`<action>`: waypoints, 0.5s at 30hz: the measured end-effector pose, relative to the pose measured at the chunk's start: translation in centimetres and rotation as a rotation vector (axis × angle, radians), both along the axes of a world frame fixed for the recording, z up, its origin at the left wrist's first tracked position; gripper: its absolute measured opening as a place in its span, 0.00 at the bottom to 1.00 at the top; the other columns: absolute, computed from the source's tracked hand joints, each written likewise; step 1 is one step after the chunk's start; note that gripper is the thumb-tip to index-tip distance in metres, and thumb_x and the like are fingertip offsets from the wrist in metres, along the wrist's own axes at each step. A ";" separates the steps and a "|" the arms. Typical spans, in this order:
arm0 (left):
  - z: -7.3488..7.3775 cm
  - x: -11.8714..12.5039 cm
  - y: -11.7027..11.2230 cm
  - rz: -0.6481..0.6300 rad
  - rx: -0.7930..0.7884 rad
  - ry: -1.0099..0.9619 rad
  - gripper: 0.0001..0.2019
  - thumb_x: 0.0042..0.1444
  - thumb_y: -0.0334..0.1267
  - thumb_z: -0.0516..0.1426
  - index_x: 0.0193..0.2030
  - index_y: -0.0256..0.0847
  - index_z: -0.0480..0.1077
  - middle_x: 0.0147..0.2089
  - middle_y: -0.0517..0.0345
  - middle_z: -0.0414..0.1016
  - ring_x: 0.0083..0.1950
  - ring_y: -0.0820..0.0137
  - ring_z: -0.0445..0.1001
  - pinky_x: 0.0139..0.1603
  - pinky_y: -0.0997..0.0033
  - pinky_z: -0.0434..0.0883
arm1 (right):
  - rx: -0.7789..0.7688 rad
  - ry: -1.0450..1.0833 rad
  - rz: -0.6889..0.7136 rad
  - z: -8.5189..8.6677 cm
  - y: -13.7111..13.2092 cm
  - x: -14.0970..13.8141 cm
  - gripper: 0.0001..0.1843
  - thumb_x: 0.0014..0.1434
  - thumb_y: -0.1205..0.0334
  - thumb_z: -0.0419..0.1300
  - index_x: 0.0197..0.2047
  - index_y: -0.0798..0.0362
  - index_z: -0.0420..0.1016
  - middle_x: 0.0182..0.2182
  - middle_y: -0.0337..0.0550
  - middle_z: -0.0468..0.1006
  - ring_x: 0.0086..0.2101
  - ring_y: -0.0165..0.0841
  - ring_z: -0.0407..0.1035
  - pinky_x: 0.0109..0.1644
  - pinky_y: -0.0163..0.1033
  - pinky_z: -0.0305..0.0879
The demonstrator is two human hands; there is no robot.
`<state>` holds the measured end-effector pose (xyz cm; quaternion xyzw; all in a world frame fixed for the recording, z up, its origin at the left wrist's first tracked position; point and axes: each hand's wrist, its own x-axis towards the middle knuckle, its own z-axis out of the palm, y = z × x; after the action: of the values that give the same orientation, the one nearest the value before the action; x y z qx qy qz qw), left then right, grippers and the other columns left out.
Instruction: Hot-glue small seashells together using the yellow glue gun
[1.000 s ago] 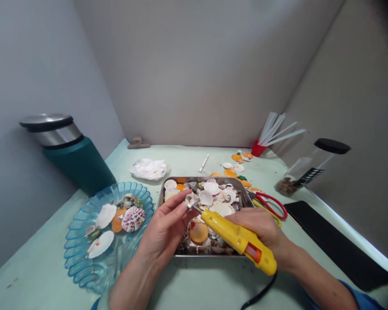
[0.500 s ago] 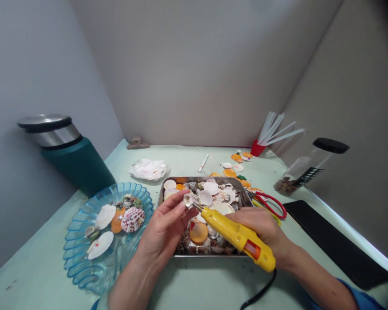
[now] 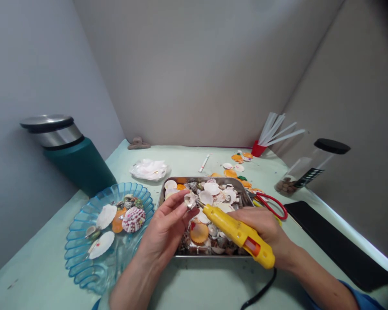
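Observation:
Between its thumb and fingers, my left hand pinches a small whitish seashell. My right hand is wrapped round a yellow hot glue gun, whose metal nozzle points left at the shell and is touching it or very close. Both hands are over a metal tray heaped with mixed shells, among them an orange scallop shell. Left of my left hand lies a blue shell-shaped plate bearing several shells, including a purple-speckled scallop.
A teal bottle stands behind the plate, near a white plastic bundle. At the back right are a red cup of white glue sticks and loose shells. Red-handled scissors, a clear jar and a black phone-like slab lie right. The gun's cord trails forward.
The glue gun's nozzle has shifted very slightly right and up relative to the shell. Both hands keep their holds; the whole view has moved a little.

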<state>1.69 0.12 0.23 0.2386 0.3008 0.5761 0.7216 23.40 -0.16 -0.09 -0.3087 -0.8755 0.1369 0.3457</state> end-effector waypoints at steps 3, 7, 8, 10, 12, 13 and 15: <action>0.0 0.0 0.0 -0.003 0.007 0.002 0.11 0.48 0.28 0.62 0.41 0.39 0.76 0.43 0.55 0.76 0.45 0.70 0.73 0.49 0.70 0.69 | 0.010 -0.005 0.017 -0.1 0.0 0.0 0.25 0.62 0.43 0.49 0.36 0.57 0.75 0.21 0.42 0.74 0.21 0.30 0.65 0.26 0.35 0.56; -0.1 -0.1 0.0 -0.011 0.015 0.005 0.11 0.48 0.28 0.62 0.40 0.39 0.76 0.43 0.55 0.76 0.45 0.69 0.73 0.51 0.68 0.69 | 0.011 -0.001 -0.008 -0.1 0.1 0.1 0.26 0.62 0.43 0.49 0.35 0.57 0.76 0.22 0.44 0.75 0.22 0.31 0.67 0.26 0.35 0.58; -0.1 -0.1 0.0 -0.013 0.017 0.007 0.11 0.48 0.28 0.62 0.40 0.39 0.76 0.43 0.55 0.76 0.45 0.69 0.73 0.51 0.68 0.68 | 0.010 -0.001 -0.003 -0.1 0.1 0.1 0.26 0.62 0.43 0.49 0.35 0.57 0.75 0.22 0.44 0.75 0.22 0.31 0.67 0.26 0.35 0.58; -0.2 -0.1 0.0 -0.015 0.020 0.009 0.11 0.48 0.29 0.62 0.40 0.39 0.76 0.44 0.55 0.76 0.45 0.69 0.73 0.51 0.68 0.68 | 0.008 -0.002 0.017 -0.1 0.1 0.1 0.25 0.62 0.43 0.50 0.35 0.57 0.75 0.22 0.43 0.74 0.22 0.31 0.66 0.26 0.35 0.57; -0.2 -0.1 0.0 -0.016 0.021 0.007 0.11 0.49 0.28 0.62 0.41 0.39 0.76 0.44 0.55 0.76 0.45 0.69 0.73 0.51 0.68 0.68 | 0.009 0.000 0.021 0.0 0.0 0.0 0.25 0.62 0.43 0.50 0.36 0.56 0.75 0.21 0.42 0.74 0.21 0.30 0.65 0.25 0.34 0.56; -0.2 -0.1 0.0 -0.018 0.021 0.004 0.11 0.49 0.28 0.62 0.41 0.39 0.75 0.43 0.56 0.76 0.45 0.69 0.73 0.52 0.68 0.68 | 0.012 0.005 0.012 0.0 0.0 0.0 0.25 0.62 0.43 0.50 0.36 0.56 0.76 0.20 0.42 0.73 0.21 0.30 0.65 0.25 0.34 0.57; -0.3 -0.1 0.0 -0.021 0.020 -0.001 0.11 0.49 0.28 0.61 0.41 0.39 0.75 0.43 0.55 0.76 0.45 0.69 0.73 0.52 0.67 0.68 | 0.009 0.013 -0.002 0.0 0.0 0.0 0.25 0.62 0.43 0.49 0.36 0.57 0.76 0.20 0.42 0.73 0.22 0.31 0.66 0.26 0.34 0.58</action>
<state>1.58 0.12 -0.05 0.2488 0.2923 0.5716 0.7252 23.40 -0.15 -0.09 -0.3072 -0.8735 0.1347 0.3529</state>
